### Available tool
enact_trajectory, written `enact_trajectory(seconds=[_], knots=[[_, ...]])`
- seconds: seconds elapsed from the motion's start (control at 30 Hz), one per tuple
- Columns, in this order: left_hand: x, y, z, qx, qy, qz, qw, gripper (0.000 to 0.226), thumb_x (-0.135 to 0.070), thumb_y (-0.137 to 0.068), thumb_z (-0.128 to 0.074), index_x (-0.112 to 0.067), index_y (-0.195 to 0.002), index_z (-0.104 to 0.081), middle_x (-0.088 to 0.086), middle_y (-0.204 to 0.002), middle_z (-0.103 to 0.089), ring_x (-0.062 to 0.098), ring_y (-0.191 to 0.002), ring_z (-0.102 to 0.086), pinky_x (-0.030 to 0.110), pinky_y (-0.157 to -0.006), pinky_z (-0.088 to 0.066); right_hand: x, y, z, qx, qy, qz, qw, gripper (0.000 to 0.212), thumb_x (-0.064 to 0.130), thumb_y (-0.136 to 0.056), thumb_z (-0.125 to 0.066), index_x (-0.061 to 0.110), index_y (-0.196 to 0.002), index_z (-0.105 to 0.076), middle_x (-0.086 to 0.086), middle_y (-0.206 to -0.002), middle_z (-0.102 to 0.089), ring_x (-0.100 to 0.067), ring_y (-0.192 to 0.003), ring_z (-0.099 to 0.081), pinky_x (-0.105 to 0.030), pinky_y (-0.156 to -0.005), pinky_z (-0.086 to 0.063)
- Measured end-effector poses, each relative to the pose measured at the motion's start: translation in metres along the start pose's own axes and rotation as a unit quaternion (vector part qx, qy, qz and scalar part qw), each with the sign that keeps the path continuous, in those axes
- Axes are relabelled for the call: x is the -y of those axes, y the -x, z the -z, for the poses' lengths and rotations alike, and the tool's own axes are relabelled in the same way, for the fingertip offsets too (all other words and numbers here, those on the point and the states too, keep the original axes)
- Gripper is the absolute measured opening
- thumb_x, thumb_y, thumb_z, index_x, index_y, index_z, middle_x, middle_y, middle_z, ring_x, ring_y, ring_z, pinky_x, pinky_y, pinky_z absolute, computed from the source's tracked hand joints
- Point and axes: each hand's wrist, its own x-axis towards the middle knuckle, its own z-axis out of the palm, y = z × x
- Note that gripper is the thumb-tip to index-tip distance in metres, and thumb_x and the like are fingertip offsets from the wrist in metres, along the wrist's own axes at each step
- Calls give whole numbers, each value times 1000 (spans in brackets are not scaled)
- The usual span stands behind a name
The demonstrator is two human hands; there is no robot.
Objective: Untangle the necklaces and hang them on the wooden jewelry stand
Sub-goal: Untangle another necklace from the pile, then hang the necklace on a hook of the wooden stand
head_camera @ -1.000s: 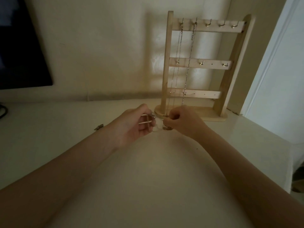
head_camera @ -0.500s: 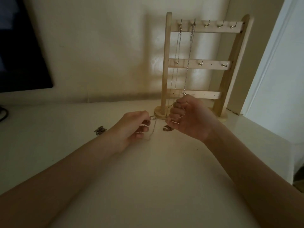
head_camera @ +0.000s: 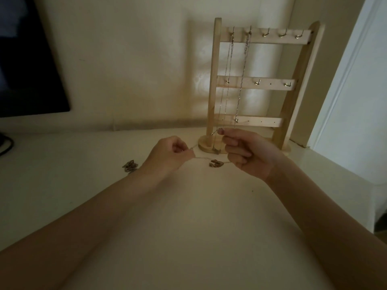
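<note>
In front of the wooden jewelry stand (head_camera: 213, 80), a thin necklace chain (head_camera: 201, 158) spans both hands above the counter (head_camera: 188, 227), pendant (head_camera: 215, 163) hanging mid-span. The left hand (head_camera: 169, 155) pinches one end; the right hand (head_camera: 247, 151), fingers curled, grips the other. Two necklaces (head_camera: 240, 84) hang from top-rail hooks.

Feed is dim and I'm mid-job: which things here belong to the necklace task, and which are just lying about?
Job:
- chain stretched between left hand and right hand
- wooden stand
- two hung necklaces
- small jewelry heap

Lying about:
- dark screen
- black cable
</note>
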Motion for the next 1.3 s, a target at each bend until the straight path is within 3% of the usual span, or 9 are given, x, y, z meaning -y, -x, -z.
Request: enact_trajectory(seconds=[0.17,0.27,0.43,0.63,0.8,0.93,1.03,1.17,1.3], knots=[[3,4,-1,-50,-203,-92,974,19,-27,-82,-61,-26,-68,-48,-7,-59,-48,7,-54,-43,23,-51,-30,0,4,-1,102,5,-16,995,18,18,-81,-54,10,-93,-65,5,-60,-46,0,-31,-26,-11,-32,-15],[6,1,-2,-36,-177,-79,980,19,-28,-83,-61,-24,-69,-49,-6,-56,-47,10,-51,-42,24,-50,-30,-1,7,-1,192,2,-49,980,26,20,-75,-67,14,-100,-69,2,-73,-58,1,-34,-34,-8,-32,-25],[11,-2,-2,-7,-40,-53,998,20,-25,-82,-65,-19,-67,-53,-13,-37,-41,5,-38,-35,22,-46,-28,2,5,6,204,-49,-34,977,51,13,-72,-72,16,-122,-57,-1,-76,-58,0,-34,-25,-8,-30,-30],[5,2,-2,2,-138,-114,984,33,-37,-85,-62,-22,-55,-60,-19,-40,-50,-8,-44,-45,9,-48,-31,3,2,7,201,-81,-4,976,57,7,-75,-66,18,-129,-49,-1,-75,-58,-3,-36,-21,-8,-30,-28],[10,2,0,25,-153,-91,984,15,-30,-83,-67,-21,-92,-74,-17,-78,-62,-9,-56,-51,4,-54,-35,2,2,4,90,-60,33,994,45,6,-79,-48,17,-123,-51,2,-71,-56,-1,-32,-29,-10,-31,-20],[12,3,-1,52,-201,-87,974,46,-21,-83,-67,-24,-127,-56,-5,-102,-54,1,-71,-50,17,-70,-39,2,0,6,1,-53,62,997,31,7,-79,-49,15,-108,-56,4,-70,-52,-2,-38,-27,-12,-37,-20],[9,6,-3,57,-190,-111,974,61,-13,-85,-63,-27,-139,-39,-3,-110,-47,0,-72,-51,9,-67,-37,2,-1,8,-46,-58,88,993,18,7,-78,-50,14,-93,-59,5,-67,-51,-3,-43,-29,-13,-40,-27],[4,8,-2,110,-187,-127,968,25,-15,-89,-53,-29,-105,-66,-3,-109,-50,5,-83,-51,15,-73,-37,4,-2,13,-146,-92,126,977,24,2,-83,-36,13,-63,-45,3,-53,-38,-10,-47,-27,-18,-45,-32],[-2,6,-2,92,-49,-63,993,27,-20,-82,-58,-30,-57,-65,-11,-102,-59,3,-93,-53,23,-74,-35,6,-3,19,-216,-97,158,959,33,1,-82,-31,15,-53,-40,2,-49,-31,-12,-45,-29,-23,-56,-30]])
